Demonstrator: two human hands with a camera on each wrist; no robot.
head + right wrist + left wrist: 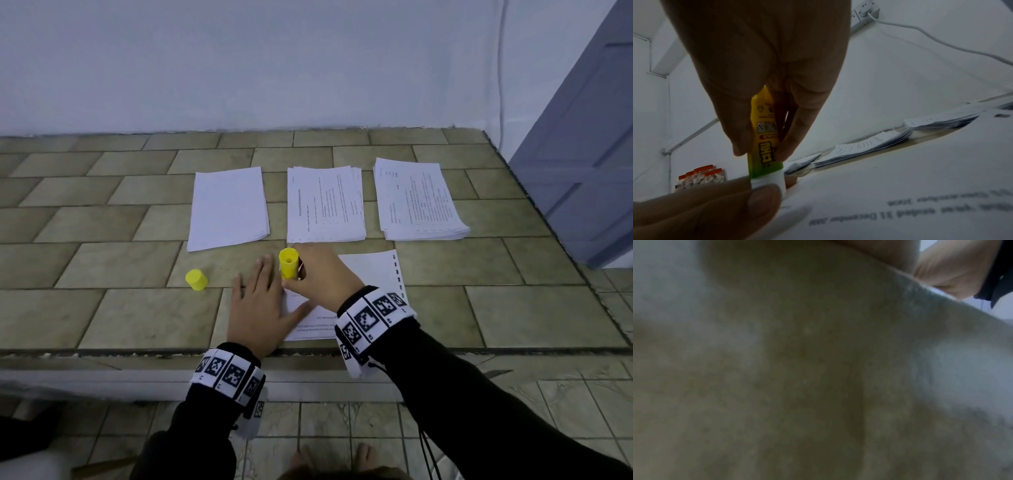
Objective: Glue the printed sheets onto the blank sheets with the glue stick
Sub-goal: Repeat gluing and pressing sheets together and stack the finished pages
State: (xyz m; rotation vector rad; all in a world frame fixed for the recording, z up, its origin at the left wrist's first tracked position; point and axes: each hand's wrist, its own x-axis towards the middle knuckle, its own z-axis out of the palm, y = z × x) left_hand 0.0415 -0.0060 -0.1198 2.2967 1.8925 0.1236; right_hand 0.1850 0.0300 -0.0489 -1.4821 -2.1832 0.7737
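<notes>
Right hand (322, 274) pinching glue stick (288, 263) upright on sheet (373, 274), left hand (257, 308) flat, fingers spread — cap (196, 280) at nine o'clock, three stacks (325, 205) at twelve

Head view: evenly and softly lit, sharp, with lines bowed toward the edges.
Left wrist view: dim, noisy, smeared out of focus throughout.
Right wrist view: backlit by the pale wall (900, 81); right hand (760, 68) fell into dark shadow; printed sheet (920, 203) blurred up close.
</notes>
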